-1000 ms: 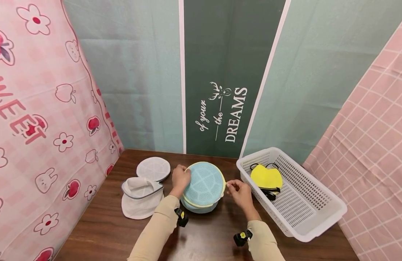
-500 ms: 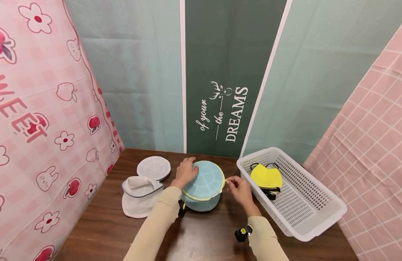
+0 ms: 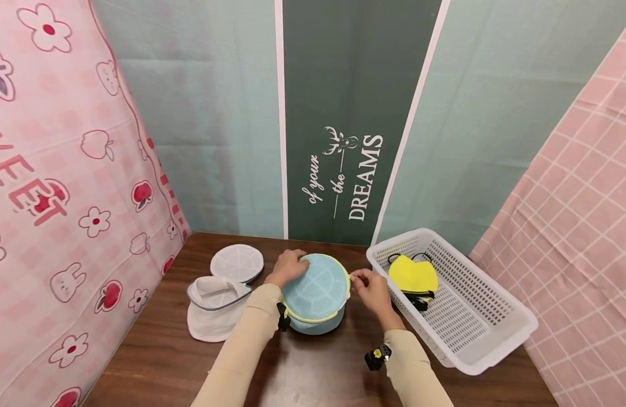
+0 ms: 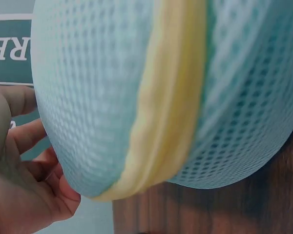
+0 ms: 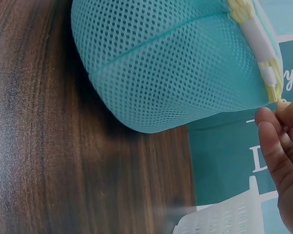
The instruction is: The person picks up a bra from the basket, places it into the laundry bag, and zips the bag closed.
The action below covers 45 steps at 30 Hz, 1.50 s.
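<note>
A round light-blue mesh laundry bag (image 3: 317,287) with a yellow zipper band (image 4: 168,97) stands on the table, its top panel tilted toward me. My left hand (image 3: 288,268) holds its far left rim, thumb on the top panel and fingers around the far side. At the right of the rim, my right hand (image 3: 372,291) pinches the zipper pull (image 5: 282,103) between thumb and index finger. In the right wrist view, a white patch (image 5: 260,41) shows on the band close to the pull.
To the left lies a whitish cloth bag (image 3: 211,322) with a grey-edged opening, in front of a flat white disc (image 3: 237,263). A white perforated basket (image 3: 496,353) at right holds a yellow item (image 3: 413,274) with black trim. Fabric hangings enclose the wooden table (image 3: 313,373).
My left hand has shifted from the left rim toward the far rim, its thumb now over the top panel. My right hand stays at the zipper pull, and the bag's top has tipped slightly.
</note>
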### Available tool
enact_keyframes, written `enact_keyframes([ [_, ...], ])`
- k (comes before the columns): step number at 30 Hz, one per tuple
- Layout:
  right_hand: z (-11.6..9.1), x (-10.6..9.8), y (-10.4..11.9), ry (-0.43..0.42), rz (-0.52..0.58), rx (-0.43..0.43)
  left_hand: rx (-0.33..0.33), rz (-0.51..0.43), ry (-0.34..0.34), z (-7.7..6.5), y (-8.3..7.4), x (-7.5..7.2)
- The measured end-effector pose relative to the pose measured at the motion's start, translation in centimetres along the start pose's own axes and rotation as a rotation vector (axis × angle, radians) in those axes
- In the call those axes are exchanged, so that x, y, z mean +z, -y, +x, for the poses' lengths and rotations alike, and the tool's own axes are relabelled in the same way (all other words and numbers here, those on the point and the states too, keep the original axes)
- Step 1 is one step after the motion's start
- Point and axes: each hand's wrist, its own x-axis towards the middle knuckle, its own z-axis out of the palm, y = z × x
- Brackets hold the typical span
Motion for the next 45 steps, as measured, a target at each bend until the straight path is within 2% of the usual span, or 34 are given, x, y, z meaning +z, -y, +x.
enact_keyframes([
  [3,0.1,0.0,0.0,-0.017,-0.038,-0.028,-0.031,-0.093,0.011,-0.3,0.3,-0.1],
  [4,0.1,0.0,0.0,-0.025,-0.053,-0.036,-0.072,-0.128,0.014,-0.7,-0.2,-0.4],
  [5,0.1,0.0,-0.1,-0.033,-0.065,-0.043,-0.088,-0.165,0.005,-0.8,-0.1,-0.3],
  [12,0.0,0.3,-0.1,-0.05,-0.114,-0.063,-0.156,-0.361,-0.128,-1.2,0.3,0.6],
  [23,-0.6,0.2,-0.4,-0.058,-0.089,0.012,-0.211,-0.413,-0.278,-1.7,-0.5,1.6],
  [27,-0.7,-0.1,-0.6,-0.079,-0.072,-0.007,-0.258,-0.489,-0.311,-1.9,-0.8,1.9],
  [32,-0.8,-0.6,-0.5,-0.063,-0.004,0.049,-0.329,-0.586,-0.371,-2.2,-0.9,2.0],
  [39,-0.6,-1.1,-0.6,-0.099,0.029,0.095,-0.338,-0.666,-0.43,-2.4,-1.7,2.6],
  [42,-0.4,-1.2,-0.7,-0.128,-0.007,0.081,-0.339,-0.668,-0.452,-2.3,-2.0,3.0],
  [45,-0.2,-1.3,-0.7,-0.176,-0.088,0.066,-0.344,-0.683,-0.423,-2.2,-2.0,3.3],
])
